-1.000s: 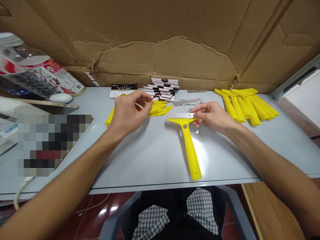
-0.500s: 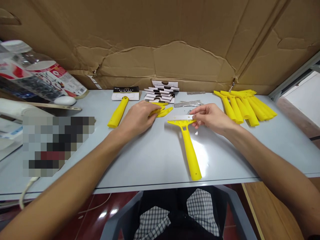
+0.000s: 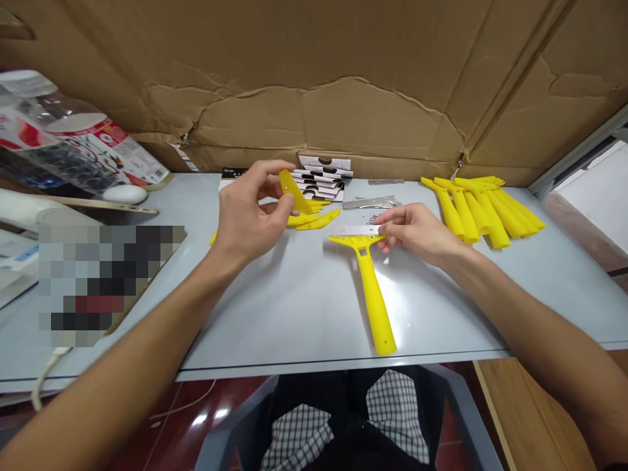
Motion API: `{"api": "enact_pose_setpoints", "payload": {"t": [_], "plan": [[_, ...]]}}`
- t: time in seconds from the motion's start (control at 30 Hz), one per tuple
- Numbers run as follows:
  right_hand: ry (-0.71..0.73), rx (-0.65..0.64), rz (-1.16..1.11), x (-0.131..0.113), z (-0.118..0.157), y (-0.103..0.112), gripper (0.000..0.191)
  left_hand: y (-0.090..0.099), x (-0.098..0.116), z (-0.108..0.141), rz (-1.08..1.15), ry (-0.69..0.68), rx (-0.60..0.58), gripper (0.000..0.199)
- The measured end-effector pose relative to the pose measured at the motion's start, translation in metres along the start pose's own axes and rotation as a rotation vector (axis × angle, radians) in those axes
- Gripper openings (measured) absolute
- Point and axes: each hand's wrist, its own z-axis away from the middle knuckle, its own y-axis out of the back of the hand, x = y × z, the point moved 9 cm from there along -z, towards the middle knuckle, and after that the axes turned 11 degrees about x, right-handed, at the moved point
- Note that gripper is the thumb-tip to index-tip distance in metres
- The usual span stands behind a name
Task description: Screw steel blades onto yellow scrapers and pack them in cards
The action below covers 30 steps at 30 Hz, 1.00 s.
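My left hand (image 3: 250, 212) is raised a little above the table, pinching a flat yellow plastic clamp plate (image 3: 293, 191) with small holes. Several similar yellow plates (image 3: 320, 220) lie just below and to the right of it. In front of me a yellow scraper handle (image 3: 375, 297) rests on the table, its wide head pointing away. A flat metal blade (image 3: 350, 230) lies across that head. My right hand (image 3: 417, 232) pinches the right end of blade and head together. Beside its fingertips are small screws (image 3: 373, 218), partly hidden.
Spare metal blades (image 3: 370, 203) lie behind my hands, near a stack of folded cards (image 3: 328, 178). More yellow scraper handles (image 3: 483, 206) are grouped at the right. Bottles (image 3: 112, 147) and a white mouse (image 3: 124, 195) are at the left. A cardboard wall (image 3: 304, 111) closes the back.
My left hand has lifted up and left from the pile of yellow plates, now with one plate in its fingers. My right hand and the scraper stay in place.
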Motion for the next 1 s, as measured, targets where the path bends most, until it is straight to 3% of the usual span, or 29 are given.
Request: {"api": "enact_pose_setpoints", "payload": {"t": [0.07,0.2,0.33,0.5,0.57,0.8,1.0], "plan": [[-0.004,0.001,0.004,0.000,0.001,0.000,0.015,-0.008,-0.010,0.005,0.177,0.202,-0.029,0.026],[0.003,0.003,0.009,-0.001,0.001,0.000,0.015,-0.021,-0.025,0.016,0.413,0.495,-0.043,0.025],[0.012,0.013,0.009,-0.001,-0.001,0.002,0.015,-0.034,-0.022,0.031,0.553,0.629,-0.086,0.025],[0.021,0.002,-0.026,-0.002,0.000,0.001,0.015,-0.056,-0.020,0.063,0.537,0.810,-0.201,0.024],[0.022,0.001,-0.033,-0.003,0.000,0.001,0.013,-0.062,-0.019,0.070,0.561,0.843,-0.229,0.023],[0.000,0.001,-0.060,-0.003,0.002,-0.001,0.013,-0.052,-0.031,0.066,0.430,0.801,-0.102,0.021],[-0.002,0.010,-0.059,-0.006,0.004,0.000,0.018,-0.067,-0.030,0.076,0.600,0.920,-0.213,0.016]]}}
